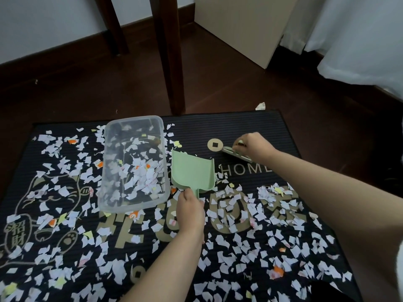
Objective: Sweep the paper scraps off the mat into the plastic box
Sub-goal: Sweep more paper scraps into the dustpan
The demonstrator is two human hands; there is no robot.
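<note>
Paper scraps (220, 240), mostly white with a few orange, yellow and pink ones, are seen strewn thickly over the near half and the left side of the dark ribbed mat (239, 127); the far right part of the mat, around the printed word HOME and a gold coin motif, is largely bare of them. Two bare forearms are stretched out over this litter. The left hand (189, 212) is curled round the short handle of a pale green dustpan (193, 171), which is held just beside the right wall of the plastic box (109, 136), its open mouth turned away from the camera and its pan showing no scraps. The right hand (253, 147) is closed on a flat grey-green tool (236, 154) set against the mat next to the coin motif; whether bristles are fitted to it cannot be told. The clear box stands on the mat left of centre, and a loose layer of scraps is held inside it, heaped towards its near right corner. Beyond the mat, dark wooden flooring (87, 90), two dark table legs (172, 62), a beige panel (239, 25) and a white curtain (359, 40) are seen, and one stray scrap (260, 106) lies on the floor just past the mat's far edge
</note>
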